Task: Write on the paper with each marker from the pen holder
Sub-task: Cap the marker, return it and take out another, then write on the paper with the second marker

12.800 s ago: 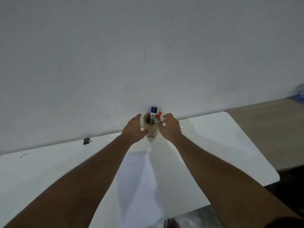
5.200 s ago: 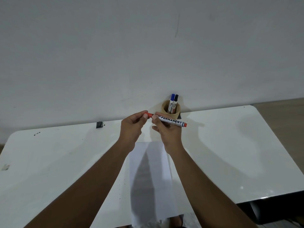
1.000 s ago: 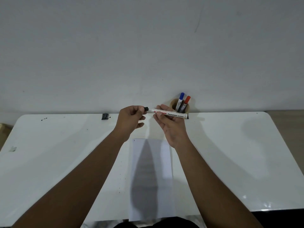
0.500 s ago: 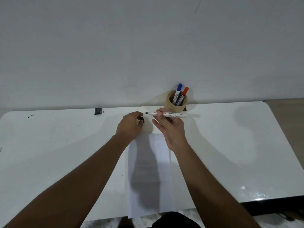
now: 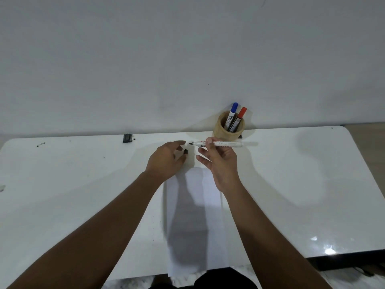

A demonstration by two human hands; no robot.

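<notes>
A white sheet of paper (image 5: 210,209) lies on the white table (image 5: 83,195) in front of me. My right hand (image 5: 220,161) holds an uncapped black marker (image 5: 227,144) level above the paper's far end, tip pointing left. My left hand (image 5: 166,161) hovers low over the table with thumb and fingers apart. The small black cap (image 5: 185,151) sits just off its fingertips, apart from them. A round wooden pen holder (image 5: 220,134) stands at the wall behind my right hand. In it are a blue marker (image 5: 232,113) and a red marker (image 5: 239,117).
A small dark block (image 5: 127,138) sits at the table's back edge on the left, with a few dark specks (image 5: 40,144) further left. The white wall rises right behind the table. The table's front edge runs close to my body.
The cap came off the black marker. My left hand carried it down and left toward the table, and its fingers have now spread away from it. The right hand keeps the marker level.
</notes>
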